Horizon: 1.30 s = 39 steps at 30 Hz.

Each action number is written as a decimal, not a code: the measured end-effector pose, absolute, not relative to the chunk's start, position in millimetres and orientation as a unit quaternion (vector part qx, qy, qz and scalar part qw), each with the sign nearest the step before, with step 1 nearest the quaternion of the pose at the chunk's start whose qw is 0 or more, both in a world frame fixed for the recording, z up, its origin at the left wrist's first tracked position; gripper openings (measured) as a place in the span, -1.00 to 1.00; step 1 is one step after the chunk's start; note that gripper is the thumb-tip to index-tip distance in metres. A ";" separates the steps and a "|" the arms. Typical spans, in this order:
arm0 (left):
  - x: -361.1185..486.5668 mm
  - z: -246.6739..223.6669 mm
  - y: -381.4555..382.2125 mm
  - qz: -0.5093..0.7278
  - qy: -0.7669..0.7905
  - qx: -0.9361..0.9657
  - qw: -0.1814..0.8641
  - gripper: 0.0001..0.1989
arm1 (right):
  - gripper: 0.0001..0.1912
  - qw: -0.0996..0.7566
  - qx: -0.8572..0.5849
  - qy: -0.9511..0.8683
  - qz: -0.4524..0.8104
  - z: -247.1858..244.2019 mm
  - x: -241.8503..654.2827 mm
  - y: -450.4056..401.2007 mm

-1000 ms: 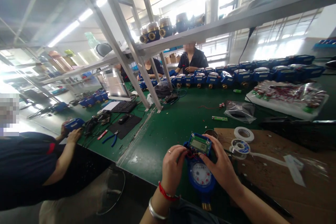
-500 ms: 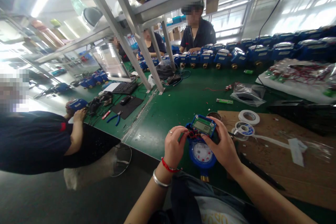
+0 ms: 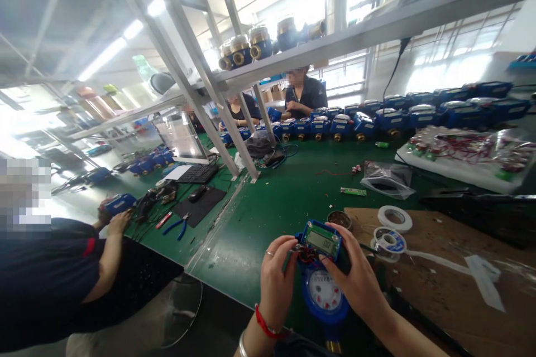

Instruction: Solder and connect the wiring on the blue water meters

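A blue water meter point(image 3: 324, 290) with a round white dial and a brass fitting stands at the bench edge before me. Above its dial is a blue-framed display module point(image 3: 321, 240), its screen facing up. My right hand point(image 3: 355, 270) is closed on the module, fingers along its far right edge and thumb near its lower edge. Red and black wires point(image 3: 307, 254) bunch between module and dial. My left hand point(image 3: 277, 273), with a ring and red bracelet, pinches at the left end of these wires; its fingertips partly hide what they grip.
Cardboard point(image 3: 452, 268) lies right, bearing tape rolls point(image 3: 395, 218) and a solder spool point(image 3: 388, 242). A small round tin point(image 3: 339, 218) sits behind the module. Blue meters point(image 3: 391, 122) line the back. Blue-handled pliers point(image 3: 178, 227) lie left, near a seated co-worker point(image 3: 46, 279).
The camera view has tilted upward, so the bench and hands appear lower. Both hands keep nearly the same hold on the module and wires.
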<state>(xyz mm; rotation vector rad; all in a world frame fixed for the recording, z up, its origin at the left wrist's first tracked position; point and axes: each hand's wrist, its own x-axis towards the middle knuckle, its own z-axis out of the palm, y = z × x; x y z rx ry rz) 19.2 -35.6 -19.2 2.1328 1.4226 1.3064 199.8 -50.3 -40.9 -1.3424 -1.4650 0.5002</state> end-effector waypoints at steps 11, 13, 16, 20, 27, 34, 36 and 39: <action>24.3 -22.3 -36.7 0.458 0.519 0.712 0.116 -0.79 | -0.46 0.517 -0.558 -0.614 0.212 -47.2 200.3 -49.0; 25.3 -20.9 -36.0 0.459 0.522 0.709 0.122 -0.81 | -0.47 0.515 -0.559 -0.615 0.210 -47.4 200.4 -48.6; 26.7 -19.5 -35.0 0.461 0.520 0.708 0.126 -0.85 | -0.47 0.514 -0.561 -0.617 0.201 -48.0 200.9 -48.1; 27.5 -19.6 -34.5 0.462 0.514 0.711 0.130 -0.85 | -0.47 0.517 -0.556 -0.623 0.188 -48.5 201.3 -48.0; 28.3 -21.1 -36.4 0.466 0.506 0.710 0.148 -0.83 | -0.46 0.516 -0.556 -0.624 0.189 -49.3 200.6 -48.4; 30.3 -17.1 -40.0 0.472 0.505 0.704 0.164 -0.78 | -0.46 0.514 -0.557 -0.623 0.195 -48.5 201.7 -49.7; 30.2 -15.7 -42.3 0.474 0.502 0.703 0.172 -0.76 | -0.46 0.515 -0.556 -0.623 0.195 -47.8 201.8 -49.9; 29.6 -14.2 -46.4 0.476 0.498 0.700 0.187 -0.75 | -0.46 0.511 -0.555 -0.626 0.196 -46.7 201.4 -49.6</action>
